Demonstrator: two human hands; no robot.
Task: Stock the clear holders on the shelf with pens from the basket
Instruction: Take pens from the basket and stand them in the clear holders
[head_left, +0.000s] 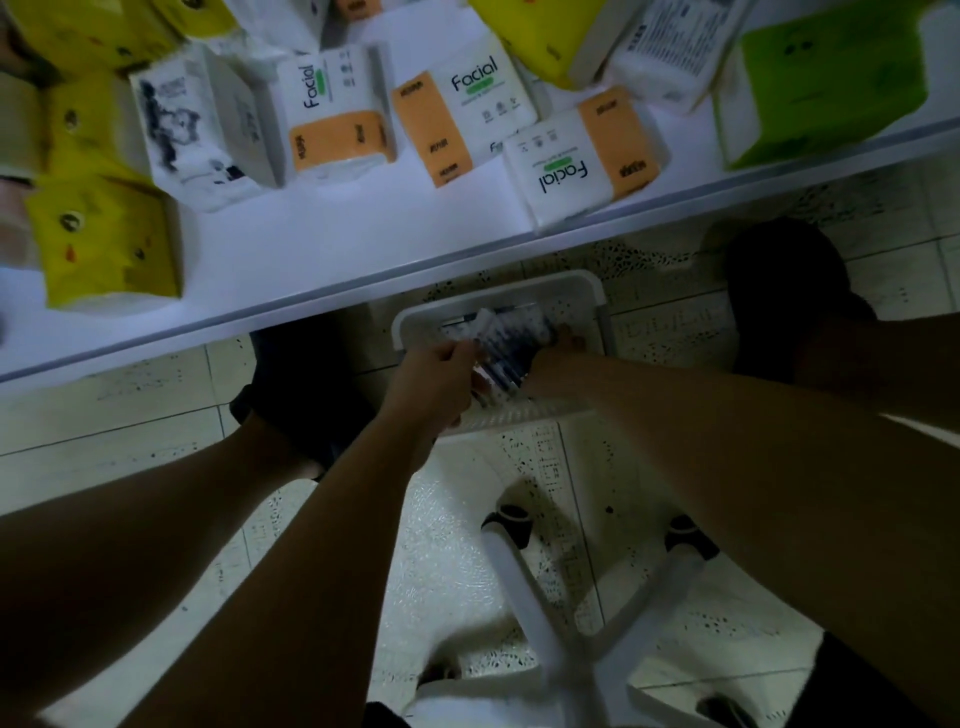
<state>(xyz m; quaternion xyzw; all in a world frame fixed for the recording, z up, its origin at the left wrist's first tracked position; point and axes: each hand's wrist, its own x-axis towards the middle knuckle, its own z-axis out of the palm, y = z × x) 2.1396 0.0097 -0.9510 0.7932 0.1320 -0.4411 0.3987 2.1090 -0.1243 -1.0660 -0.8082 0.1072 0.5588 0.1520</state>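
A white plastic basket (597, 291) sits on the tiled floor just below the shelf edge. Both my hands reach down into it. My left hand (434, 382) has its fingers curled round a bundle of dark pens (511, 332) at its near end. My right hand (558, 345) grips the same bundle from the right side, mostly hidden behind it. The bundle looks wrapped in a clear or printed packet and is blurred. No clear holders are in view.
A white shelf (363, 260) crosses the top, stocked with facial tissue packs (337, 119) and yellow packs (109, 244). My dark shoes (306, 384) stand either side of the basket. A white wheeled frame (540, 597) stands on the floor below.
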